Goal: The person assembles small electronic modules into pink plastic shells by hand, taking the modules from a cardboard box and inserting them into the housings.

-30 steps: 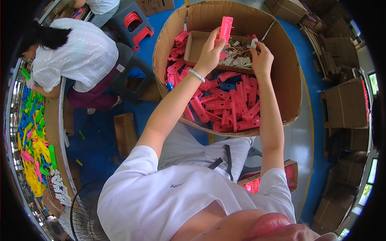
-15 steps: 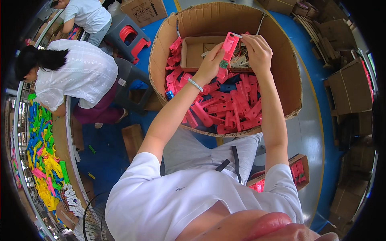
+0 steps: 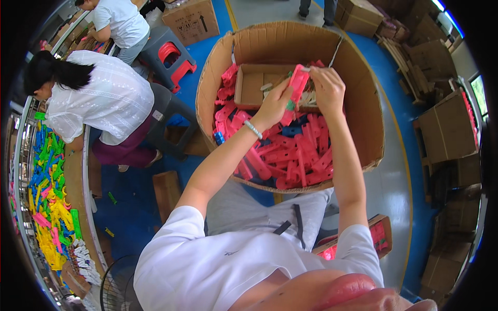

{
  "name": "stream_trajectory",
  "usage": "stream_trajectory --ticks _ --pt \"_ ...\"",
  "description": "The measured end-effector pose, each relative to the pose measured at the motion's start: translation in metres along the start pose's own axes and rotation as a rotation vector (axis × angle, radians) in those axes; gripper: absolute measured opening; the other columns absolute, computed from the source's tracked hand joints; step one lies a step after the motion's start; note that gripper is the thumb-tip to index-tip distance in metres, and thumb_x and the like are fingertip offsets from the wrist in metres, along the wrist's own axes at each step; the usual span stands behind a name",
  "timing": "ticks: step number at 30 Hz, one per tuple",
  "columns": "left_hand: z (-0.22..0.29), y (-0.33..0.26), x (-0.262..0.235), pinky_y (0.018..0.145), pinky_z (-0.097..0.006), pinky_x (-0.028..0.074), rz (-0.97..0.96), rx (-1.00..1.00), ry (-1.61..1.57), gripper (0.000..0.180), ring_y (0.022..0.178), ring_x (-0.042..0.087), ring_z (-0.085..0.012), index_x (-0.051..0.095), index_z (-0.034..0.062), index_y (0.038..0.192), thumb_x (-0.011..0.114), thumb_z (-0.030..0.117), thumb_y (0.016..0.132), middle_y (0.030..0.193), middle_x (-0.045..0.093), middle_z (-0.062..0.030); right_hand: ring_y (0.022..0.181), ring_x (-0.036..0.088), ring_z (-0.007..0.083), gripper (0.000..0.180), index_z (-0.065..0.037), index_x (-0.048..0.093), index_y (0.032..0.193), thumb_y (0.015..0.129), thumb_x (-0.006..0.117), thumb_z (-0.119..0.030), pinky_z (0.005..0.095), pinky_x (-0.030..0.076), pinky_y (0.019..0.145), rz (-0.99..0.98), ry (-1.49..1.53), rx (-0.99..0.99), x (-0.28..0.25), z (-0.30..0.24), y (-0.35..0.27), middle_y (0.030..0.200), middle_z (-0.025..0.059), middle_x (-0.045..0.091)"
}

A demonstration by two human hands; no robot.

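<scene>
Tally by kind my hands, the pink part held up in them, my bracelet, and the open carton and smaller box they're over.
Hands: 2, left hand and right hand
Held pink part: 1
Beaded bracelet: 1
Large open carton: 1
Smaller box inside it: 1
Total: 6

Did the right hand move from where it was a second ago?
Yes: the right hand moved left, judged against the small open cardboard box, and is now close to the pink plastic part.
</scene>
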State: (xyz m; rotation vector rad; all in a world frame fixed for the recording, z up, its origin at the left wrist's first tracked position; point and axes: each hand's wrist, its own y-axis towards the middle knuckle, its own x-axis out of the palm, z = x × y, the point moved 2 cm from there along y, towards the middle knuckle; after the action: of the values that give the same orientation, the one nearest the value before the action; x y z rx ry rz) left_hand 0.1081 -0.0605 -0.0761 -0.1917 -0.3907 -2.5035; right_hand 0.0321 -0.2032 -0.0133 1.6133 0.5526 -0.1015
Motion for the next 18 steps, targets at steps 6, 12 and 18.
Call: stream_trajectory --ticks 6,12,18 --pt "-0.012 -0.004 -0.003 0.063 -0.026 0.049 0.005 0.218 0.518 0.037 0.067 0.060 -0.0104 0.045 0.0010 0.136 0.040 0.019 0.104 0.085 0.062 -0.0032 0.081 0.065 0.0285 0.020 0.001 0.069 0.094 0.075 0.065 0.005 0.0352 0.053 0.070 -0.142 0.011 0.046 0.002 0.000 -0.014 0.087 0.0130 0.069" --pt "0.003 -0.016 0.002 0.058 -0.031 0.054 -0.015 -0.146 -0.360 0.036 0.066 0.065 -0.0184 0.047 0.0046 0.132 0.043 0.025 0.103 0.096 0.064 -0.0100 0.094 0.062 0.0171 0.034 -0.001 0.063 0.120 0.086 0.058 0.005 0.0304 0.051 0.079 -0.186 0.500 0.515 0.017 0.016 -0.033 0.104 0.0109 0.070" --pt "0.006 -0.011 0.008 0.052 -0.033 0.054 -0.093 -0.166 -0.560 0.034 0.063 0.065 -0.0232 0.048 0.0042 0.126 0.043 0.027 0.102 0.092 0.064 -0.0151 0.087 0.063 0.0099 0.028 0.003 0.064 0.116 0.089 0.053 0.006 0.0241 0.051 0.075 -0.130 0.631 0.771 0.022 0.012 -0.042 0.099 0.0053 0.069"
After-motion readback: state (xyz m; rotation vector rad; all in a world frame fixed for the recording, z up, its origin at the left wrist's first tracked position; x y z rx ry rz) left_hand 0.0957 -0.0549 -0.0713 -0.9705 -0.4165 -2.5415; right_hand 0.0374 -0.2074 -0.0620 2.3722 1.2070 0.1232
